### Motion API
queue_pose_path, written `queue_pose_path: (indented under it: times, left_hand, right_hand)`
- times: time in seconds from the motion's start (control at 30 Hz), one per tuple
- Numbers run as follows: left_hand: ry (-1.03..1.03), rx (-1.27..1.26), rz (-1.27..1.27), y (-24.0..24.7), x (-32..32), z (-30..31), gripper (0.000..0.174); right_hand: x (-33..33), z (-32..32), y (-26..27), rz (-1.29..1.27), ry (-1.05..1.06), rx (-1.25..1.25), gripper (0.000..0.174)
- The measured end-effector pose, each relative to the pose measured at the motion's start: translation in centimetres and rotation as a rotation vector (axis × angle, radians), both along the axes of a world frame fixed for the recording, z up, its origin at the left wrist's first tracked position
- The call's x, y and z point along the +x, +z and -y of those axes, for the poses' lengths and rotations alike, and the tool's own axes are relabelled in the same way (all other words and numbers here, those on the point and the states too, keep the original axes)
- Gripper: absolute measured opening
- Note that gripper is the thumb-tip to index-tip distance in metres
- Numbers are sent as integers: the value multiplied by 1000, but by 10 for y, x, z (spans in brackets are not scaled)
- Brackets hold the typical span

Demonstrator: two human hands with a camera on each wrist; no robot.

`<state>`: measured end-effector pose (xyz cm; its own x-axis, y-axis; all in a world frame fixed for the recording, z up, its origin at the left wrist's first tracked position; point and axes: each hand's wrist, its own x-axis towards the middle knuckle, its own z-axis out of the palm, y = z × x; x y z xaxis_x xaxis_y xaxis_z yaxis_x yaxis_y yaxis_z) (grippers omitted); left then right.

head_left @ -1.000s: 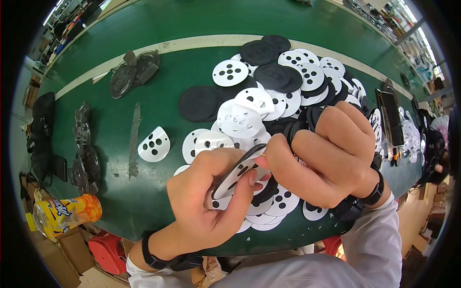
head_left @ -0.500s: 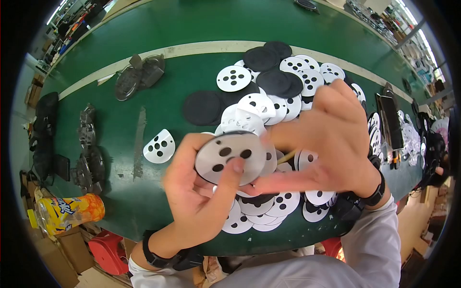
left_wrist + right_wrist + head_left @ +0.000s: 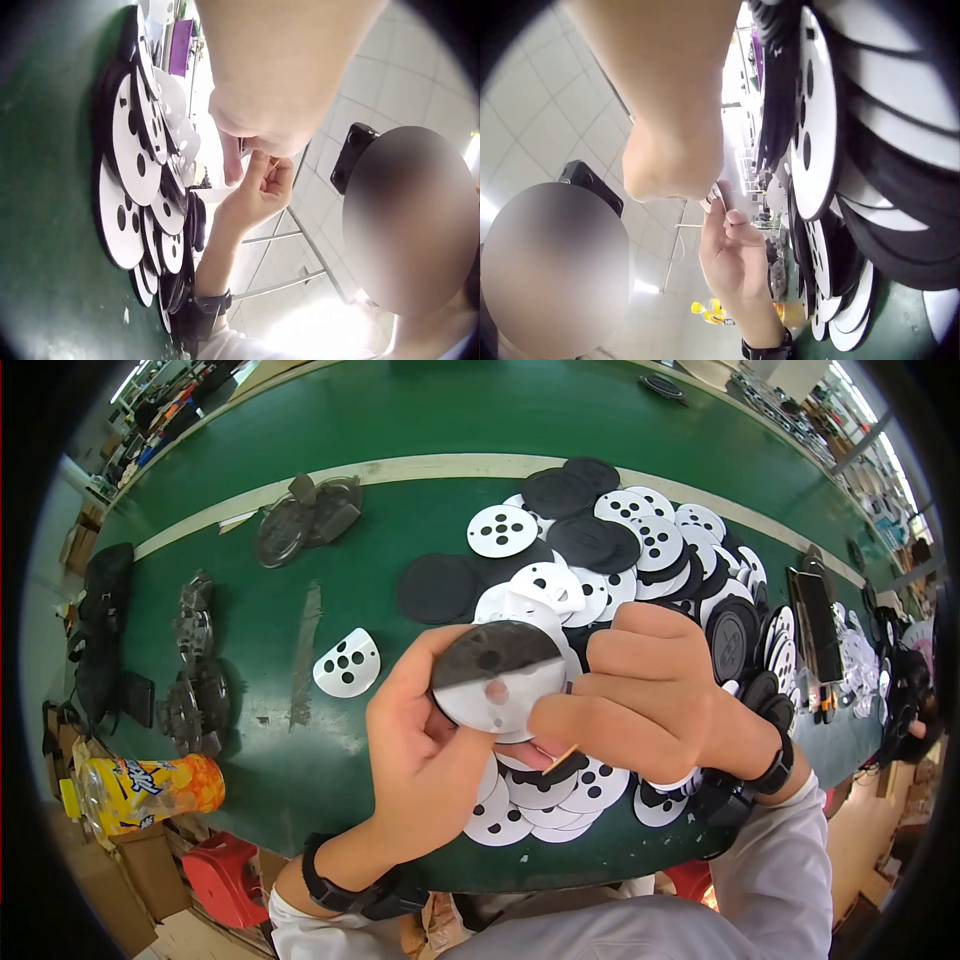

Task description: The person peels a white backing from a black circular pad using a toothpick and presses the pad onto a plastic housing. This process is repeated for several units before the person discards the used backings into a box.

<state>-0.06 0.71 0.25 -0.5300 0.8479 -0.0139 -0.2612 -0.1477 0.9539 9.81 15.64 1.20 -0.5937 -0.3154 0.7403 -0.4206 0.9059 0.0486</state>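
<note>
In the head view the left hand [image 3: 425, 750] grips a round disc [image 3: 500, 705] by its rim, thumb on the near face. The disc's upper part looks dark grey, its lower part pale and shiny, with holes showing. Against the disc's right edge is the right hand [image 3: 650, 700], fingers curled, pinching a thin yellowish stick [image 3: 561, 760]. Under and beyond both hands lies a pile of white discs with holes [image 3: 503, 531] and black discs [image 3: 438, 588]. Both wrist views show the hands meeting, the left hand [image 3: 735, 259] holding the disc edge; the contact itself is partly hidden.
One white piece [image 3: 347, 663] lies apart on the green table [image 3: 270, 760]. Dark transparent plastic parts [image 3: 305, 520] stand at the back left, more [image 3: 198, 660] at the left. A yellow-labelled bottle [image 3: 150, 792] is at the left edge, a dark rectangular object [image 3: 815, 625] at the right.
The disc has turned from edge-on to facing the camera, and its upper part now looks dark. The right hand moved away briefly, then came back to the disc's edge with fingers curled.
</note>
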Motion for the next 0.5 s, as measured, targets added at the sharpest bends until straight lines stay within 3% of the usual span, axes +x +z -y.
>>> queue_pose_path:
  times: [0.07,0.13,0.17,0.23,0.4,0.43,0.47,0.5]
  left_hand:
    - [4,-43,146,3,-8,-1,29]
    - [-95,160,158,3,-18,-2,32]
    - [-171,219,130,5,-21,1,40]
    - [-127,228,119,5,-14,4,44]
    - [-94,161,156,2,-3,3,69]
    - [-156,201,216,0,-5,1,51]
    - [-151,202,213,0,-5,2,51]
    - [-146,94,167,1,-5,2,39]
  right_hand:
    - [3,1,2,71,-38,-94,21]
    - [2,-3,4,64,-62,-81,24]
    - [2,-5,3,66,-63,-204,26]
    - [6,2,11,145,-152,-467,30]
    - [3,-5,8,18,-182,-181,27]
    - [4,-5,8,1,-139,-123,27]
    - [3,-6,8,-16,-95,-65,28]
    - [3,-4,9,-39,-95,-5,30]
